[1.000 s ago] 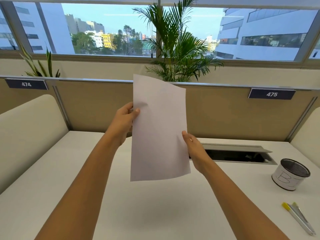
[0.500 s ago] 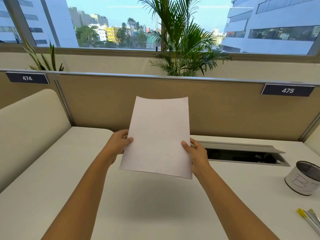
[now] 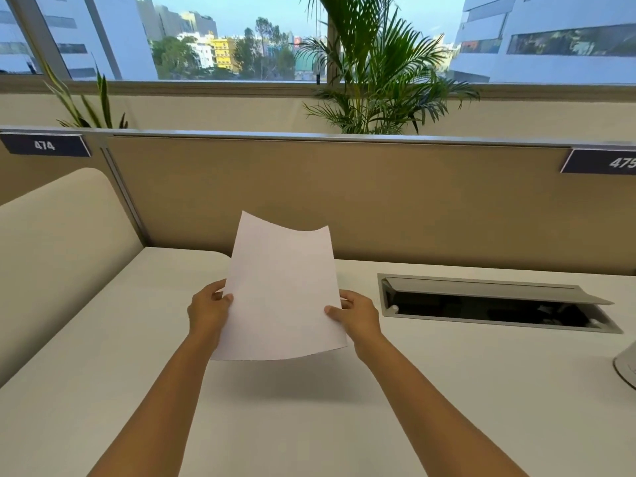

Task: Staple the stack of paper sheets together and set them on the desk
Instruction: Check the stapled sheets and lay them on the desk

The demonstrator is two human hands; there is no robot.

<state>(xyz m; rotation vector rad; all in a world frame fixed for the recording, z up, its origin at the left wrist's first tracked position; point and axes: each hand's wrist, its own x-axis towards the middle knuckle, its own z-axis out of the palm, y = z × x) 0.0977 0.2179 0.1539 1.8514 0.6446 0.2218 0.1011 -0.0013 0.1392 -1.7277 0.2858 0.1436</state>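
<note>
The white stack of paper sheets [image 3: 282,290] hangs tilted a little above the white desk [image 3: 309,425], its far edge curling upward. My left hand [image 3: 208,311] pinches its left edge with the thumb on top. My right hand [image 3: 356,316] pinches the right edge the same way. A soft shadow of the sheets falls on the desk just below them. No stapler is in view.
An open cable hatch [image 3: 495,302] is sunk into the desk at the right. A white tin's edge [image 3: 628,368] shows at the far right. A tan partition [image 3: 344,197] closes the back, a cream padded divider [image 3: 58,256] the left.
Both hands have lowered the sheets from upright at chest height toward the desk, and the stack now lies flatter. The view has shifted left, so the tin and pens have slid out of frame.
</note>
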